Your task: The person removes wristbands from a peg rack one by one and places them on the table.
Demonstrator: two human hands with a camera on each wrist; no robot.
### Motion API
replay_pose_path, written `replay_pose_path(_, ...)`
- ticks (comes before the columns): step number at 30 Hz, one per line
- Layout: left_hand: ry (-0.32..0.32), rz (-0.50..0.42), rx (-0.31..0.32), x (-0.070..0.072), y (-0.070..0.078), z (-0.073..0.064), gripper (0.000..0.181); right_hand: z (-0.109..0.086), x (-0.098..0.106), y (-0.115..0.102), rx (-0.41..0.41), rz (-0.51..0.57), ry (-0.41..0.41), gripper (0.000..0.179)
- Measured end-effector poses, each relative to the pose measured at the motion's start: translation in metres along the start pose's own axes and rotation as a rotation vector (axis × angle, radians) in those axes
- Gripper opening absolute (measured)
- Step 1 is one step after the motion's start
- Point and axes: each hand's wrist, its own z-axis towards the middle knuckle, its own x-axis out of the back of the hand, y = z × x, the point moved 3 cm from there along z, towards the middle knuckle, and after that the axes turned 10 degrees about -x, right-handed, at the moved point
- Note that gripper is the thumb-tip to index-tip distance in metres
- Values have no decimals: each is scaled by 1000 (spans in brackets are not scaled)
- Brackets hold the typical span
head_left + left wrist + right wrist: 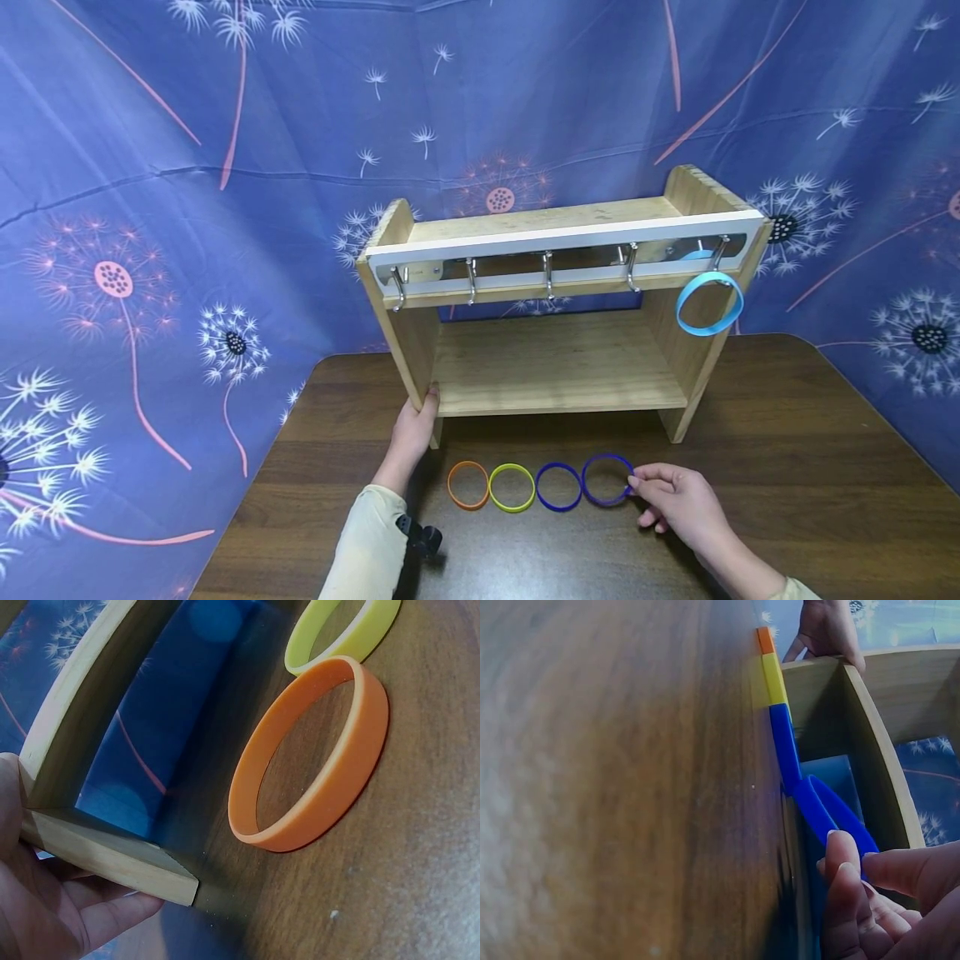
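Note:
My right hand point(678, 500) pinches a dark blue silicone wristband point(608, 456) by its right edge, between thumb and fingers. In the right wrist view this wristband point(829, 806) is tilted up off the table, its far edge near a second blue wristband point(784, 746) that lies flat. Left of them in the head view lie a yellow wristband point(512, 510) and an orange wristband point(468, 507), in a row. My left hand point(411, 429) grips the lower left side panel of a wooden shelf point(555, 367), thumb in front; the left wrist view shows fingers under the panel.
Metal hooks point(548, 275) line a white rail point(570, 236) across the shelf's front. A light blue wristband point(733, 321) hangs from the rightmost hook. A dandelion-print cloth point(300, 108) hangs behind the brown table point(810, 467). A small black device point(423, 540) sits at my left wrist.

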Motion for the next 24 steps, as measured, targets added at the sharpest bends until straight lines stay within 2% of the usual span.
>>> replay_pose_path(7, 3, 20, 2, 0, 0, 0, 54, 0, -2, 2, -18, -30, -7, 32)
replay_pose_path(19, 2, 25, 14, 0, 1, 0, 53, 0, -4, 2, -1, -100, -4, 29)
replay_pose_path(24, 2, 35, 20, 1, 1, 0, 55, 0, -4, 0, -4, -138, 18, 27)
